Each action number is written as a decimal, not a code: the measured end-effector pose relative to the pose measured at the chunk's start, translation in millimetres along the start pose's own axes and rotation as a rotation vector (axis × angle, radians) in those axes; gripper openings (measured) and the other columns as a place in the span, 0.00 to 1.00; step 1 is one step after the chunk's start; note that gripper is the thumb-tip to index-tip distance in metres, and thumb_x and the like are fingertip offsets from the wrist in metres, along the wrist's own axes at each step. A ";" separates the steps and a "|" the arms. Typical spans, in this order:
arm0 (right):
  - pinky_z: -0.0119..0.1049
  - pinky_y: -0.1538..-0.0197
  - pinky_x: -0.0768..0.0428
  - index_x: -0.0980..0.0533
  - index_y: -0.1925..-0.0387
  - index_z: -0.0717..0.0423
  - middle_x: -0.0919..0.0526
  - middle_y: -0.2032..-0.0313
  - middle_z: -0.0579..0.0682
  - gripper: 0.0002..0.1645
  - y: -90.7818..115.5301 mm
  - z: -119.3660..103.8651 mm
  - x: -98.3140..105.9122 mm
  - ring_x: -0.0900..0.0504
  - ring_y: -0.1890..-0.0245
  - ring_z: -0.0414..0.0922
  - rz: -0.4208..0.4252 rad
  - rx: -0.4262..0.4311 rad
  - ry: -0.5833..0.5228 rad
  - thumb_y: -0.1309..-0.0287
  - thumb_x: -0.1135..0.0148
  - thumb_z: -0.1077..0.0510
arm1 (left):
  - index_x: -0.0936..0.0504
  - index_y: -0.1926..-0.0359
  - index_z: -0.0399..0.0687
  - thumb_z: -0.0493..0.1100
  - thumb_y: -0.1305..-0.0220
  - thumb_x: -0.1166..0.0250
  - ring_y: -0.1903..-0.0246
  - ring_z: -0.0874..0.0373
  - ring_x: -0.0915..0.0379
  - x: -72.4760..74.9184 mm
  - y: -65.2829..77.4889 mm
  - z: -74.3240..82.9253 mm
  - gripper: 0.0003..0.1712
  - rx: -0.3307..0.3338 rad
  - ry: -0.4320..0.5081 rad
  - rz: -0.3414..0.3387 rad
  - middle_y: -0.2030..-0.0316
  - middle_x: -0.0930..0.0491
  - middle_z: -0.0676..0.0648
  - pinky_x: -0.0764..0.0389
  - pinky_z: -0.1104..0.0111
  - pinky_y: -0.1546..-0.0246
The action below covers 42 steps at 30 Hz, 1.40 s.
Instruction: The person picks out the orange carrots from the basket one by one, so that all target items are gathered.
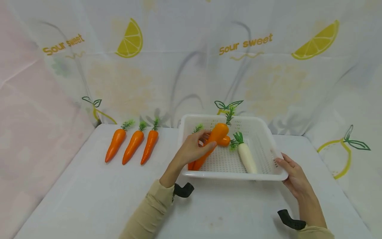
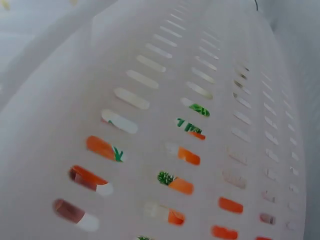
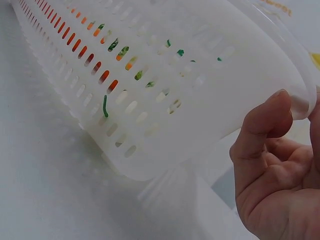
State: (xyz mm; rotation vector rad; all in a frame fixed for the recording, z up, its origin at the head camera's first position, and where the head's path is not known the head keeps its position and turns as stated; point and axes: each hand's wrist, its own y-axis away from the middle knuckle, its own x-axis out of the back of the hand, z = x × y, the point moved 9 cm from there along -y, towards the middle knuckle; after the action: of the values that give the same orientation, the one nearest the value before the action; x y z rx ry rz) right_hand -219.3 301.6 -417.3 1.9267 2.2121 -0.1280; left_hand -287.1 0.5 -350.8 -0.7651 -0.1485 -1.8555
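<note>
Nearest you, your right hand [image 1: 293, 176] pinches the front right corner of the white slotted plastic basket [image 1: 270, 132], thumb [image 3: 260, 130] on its rim; the right wrist view shows that corner against the hand. Your left hand [image 1: 191, 151] reaches in over the basket's left front edge, fingers curled round the orange plastic carrot with a green top [image 1: 216, 136]. That carrot's long axis runs from its tip near the front left wall up and away to the leaves at the back, so it lies right of and beyond your left grip. Another orange carrot [image 1: 225, 141] lies behind it, and a white plastic radish [image 1: 247, 157] lies just right. Three orange carrots [image 1: 132, 146] lie in a row on the white table [image 1: 89, 199], well to the left.
</note>
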 end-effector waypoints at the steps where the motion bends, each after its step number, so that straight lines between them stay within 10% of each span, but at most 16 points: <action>1: 0.32 0.59 0.18 0.30 0.41 0.39 0.21 0.52 0.36 0.19 0.0 -0.3 -0.6 0.20 0.56 0.34 -0.002 0.006 0.001 0.29 0.56 0.58 | 0.26 0.42 0.49 0.53 0.38 0.37 0.61 0.59 0.25 2.6 0.1 1.3 0.26 -0.009 0.011 0.024 0.56 0.19 0.49 0.21 0.68 0.60; 22: 0.33 0.59 0.18 0.32 0.40 0.38 0.21 0.52 0.34 0.20 -0.4 4.1 2.2 0.20 0.57 0.33 0.023 -0.024 0.022 0.30 0.54 0.55 | 0.24 0.44 0.50 0.53 0.37 0.38 0.59 0.53 0.25 56.5 11.2 -16.7 0.23 0.072 0.274 0.311 0.51 0.21 0.47 0.21 0.69 0.63; 42: 0.33 0.59 0.17 0.32 0.39 0.41 0.21 0.52 0.36 0.20 -1.4 1.3 2.0 0.19 0.57 0.34 -0.004 0.010 0.007 0.29 0.57 0.57 | 0.40 0.31 0.56 0.59 0.38 0.40 0.58 0.49 0.25 115.6 36.2 -65.2 0.37 0.296 0.151 0.246 0.48 0.25 0.42 0.17 0.60 0.61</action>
State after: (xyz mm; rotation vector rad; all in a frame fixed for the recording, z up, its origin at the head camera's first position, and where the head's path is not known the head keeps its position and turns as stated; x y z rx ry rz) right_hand -220.7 303.0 -419.1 1.9313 2.2238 -0.1340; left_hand -309.3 -135.2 -345.4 -0.4168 -0.2171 -1.6045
